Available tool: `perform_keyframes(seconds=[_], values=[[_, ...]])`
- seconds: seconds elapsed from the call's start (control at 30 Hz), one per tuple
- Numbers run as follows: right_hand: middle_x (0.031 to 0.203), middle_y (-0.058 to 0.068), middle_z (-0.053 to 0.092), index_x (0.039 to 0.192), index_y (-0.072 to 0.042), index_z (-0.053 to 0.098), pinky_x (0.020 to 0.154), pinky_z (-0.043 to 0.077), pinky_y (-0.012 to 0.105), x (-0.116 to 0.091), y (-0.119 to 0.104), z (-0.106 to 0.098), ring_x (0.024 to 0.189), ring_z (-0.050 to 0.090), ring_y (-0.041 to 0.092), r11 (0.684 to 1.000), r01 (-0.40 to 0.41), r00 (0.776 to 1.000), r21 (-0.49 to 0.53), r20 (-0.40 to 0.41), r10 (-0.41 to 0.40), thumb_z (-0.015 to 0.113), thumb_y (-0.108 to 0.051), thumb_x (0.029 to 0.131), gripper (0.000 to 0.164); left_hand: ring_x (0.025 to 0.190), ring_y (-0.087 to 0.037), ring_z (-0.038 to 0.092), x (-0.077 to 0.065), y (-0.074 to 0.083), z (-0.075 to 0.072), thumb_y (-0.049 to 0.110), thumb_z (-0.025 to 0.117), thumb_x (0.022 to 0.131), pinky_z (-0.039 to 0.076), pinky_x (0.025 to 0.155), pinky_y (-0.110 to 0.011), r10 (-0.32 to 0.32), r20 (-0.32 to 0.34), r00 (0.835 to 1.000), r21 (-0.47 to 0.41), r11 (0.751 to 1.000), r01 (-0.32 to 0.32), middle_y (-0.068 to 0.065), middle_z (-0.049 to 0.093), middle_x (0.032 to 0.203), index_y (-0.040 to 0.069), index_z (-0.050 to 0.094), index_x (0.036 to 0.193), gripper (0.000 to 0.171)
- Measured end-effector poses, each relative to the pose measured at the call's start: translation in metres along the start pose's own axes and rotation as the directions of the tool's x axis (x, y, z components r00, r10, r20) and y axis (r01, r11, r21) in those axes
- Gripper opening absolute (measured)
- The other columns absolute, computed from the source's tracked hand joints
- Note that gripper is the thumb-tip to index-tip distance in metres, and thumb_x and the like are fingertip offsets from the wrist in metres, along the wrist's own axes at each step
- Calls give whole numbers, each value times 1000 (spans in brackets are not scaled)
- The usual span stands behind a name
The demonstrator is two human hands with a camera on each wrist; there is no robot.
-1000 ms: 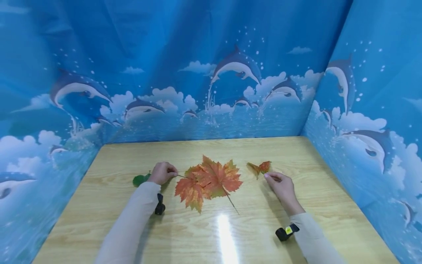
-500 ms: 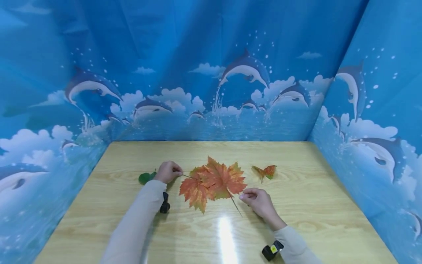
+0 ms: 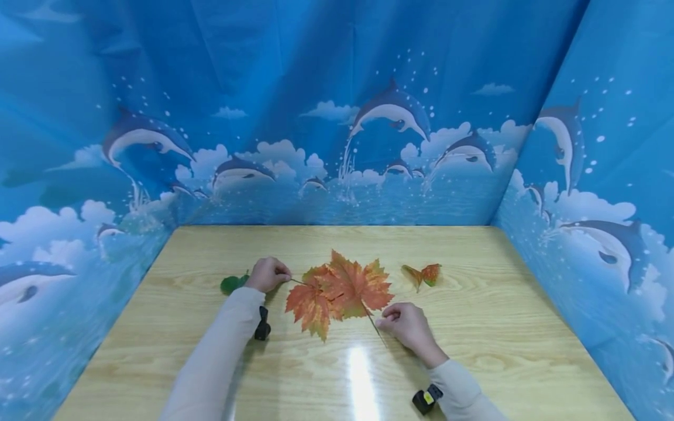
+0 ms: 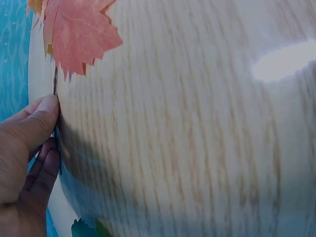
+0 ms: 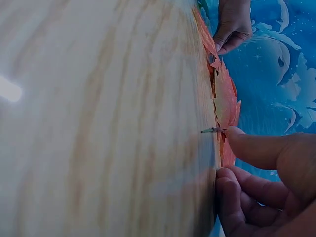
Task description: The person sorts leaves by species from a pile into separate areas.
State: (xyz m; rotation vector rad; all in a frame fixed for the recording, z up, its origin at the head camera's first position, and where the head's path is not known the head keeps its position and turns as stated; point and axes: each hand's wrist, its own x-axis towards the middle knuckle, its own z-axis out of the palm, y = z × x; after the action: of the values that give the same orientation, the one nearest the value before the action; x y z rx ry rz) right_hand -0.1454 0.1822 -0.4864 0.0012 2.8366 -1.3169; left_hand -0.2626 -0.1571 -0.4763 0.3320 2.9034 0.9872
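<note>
In the head view, two orange-red artificial maple leaves overlap at mid-table: a left leaf (image 3: 309,305) and a right leaf (image 3: 351,285). My left hand (image 3: 267,275) pinches the left leaf's thin stem (image 4: 56,81) between thumb and fingers. On the other side, my right hand (image 3: 408,327) has its thumb and curled fingers at the right leaf's stem (image 5: 212,131), gripping it partway along; the fingertip contact is partly hidden. A green leaf (image 3: 231,285) lies just behind the left wrist, partly covered by it.
A small folded orange-green leaf (image 3: 423,274) lies at the back right of the wooden table (image 3: 295,374). Blue dolphin-print curtains (image 3: 295,117) enclose the back and sides. Black wrist cameras (image 3: 425,400) sit on both sleeves.
My right hand has left the small folded leaf at the right, moved left and towards me, and taken the right maple leaf's stem. The left hand keeps its pinch.
</note>
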Motion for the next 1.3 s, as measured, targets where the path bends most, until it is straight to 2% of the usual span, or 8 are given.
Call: perform_keyframes(seconds=[0.23, 0.47, 0.63, 0.9, 1.3], values=[[65, -3, 61, 80, -5, 70, 58, 47, 27, 0, -5, 0, 60, 55, 9, 997, 16, 1000, -77, 21, -15, 83, -13, 73, 17, 84, -24, 65, 2, 0, 1, 8, 73, 84, 54, 76, -40, 3, 4, 1000, 5, 1000, -3, -6, 71, 84, 7, 77, 84, 4], [62, -4, 60, 75, -8, 70, 55, 45, 26, -1, -7, 5, 57, 53, 9, 997, 37, 999, -71, 21, -35, 84, -16, 72, 17, 84, -24, 65, 2, -1, 0, 8, 73, 84, 54, 76, -41, 5, 8, 1000, 1, 1000, -5, -6, 71, 85, 7, 77, 84, 4], [61, -6, 60, 72, -11, 70, 55, 46, 26, 0, -10, 9, 56, 53, 7, 993, 56, 998, -105, 19, -54, 84, -16, 73, 15, 85, -24, 65, 2, -2, -1, 9, 74, 84, 54, 78, -41, 2, 8, 1000, 0, 1000, -2, -6, 71, 85, 8, 77, 84, 4], [61, -7, 62, 66, -13, 70, 56, 48, 26, 1, -12, 13, 56, 54, 5, 974, 140, 990, -181, -8, -143, 79, -6, 73, 13, 84, -24, 65, 3, -2, 0, 9, 74, 84, 54, 77, -41, 11, 11, 1000, -10, 1000, -11, -6, 72, 85, 8, 77, 84, 4], [59, -7, 61, 65, -13, 71, 55, 48, 26, 3, -12, 11, 54, 53, 5, 982, 118, 993, -146, 10, -118, 76, -5, 74, 13, 84, -24, 65, 4, -1, 0, 8, 73, 84, 54, 77, -41, 17, 18, 1000, 28, 999, -17, -6, 71, 84, 7, 77, 83, 4]])
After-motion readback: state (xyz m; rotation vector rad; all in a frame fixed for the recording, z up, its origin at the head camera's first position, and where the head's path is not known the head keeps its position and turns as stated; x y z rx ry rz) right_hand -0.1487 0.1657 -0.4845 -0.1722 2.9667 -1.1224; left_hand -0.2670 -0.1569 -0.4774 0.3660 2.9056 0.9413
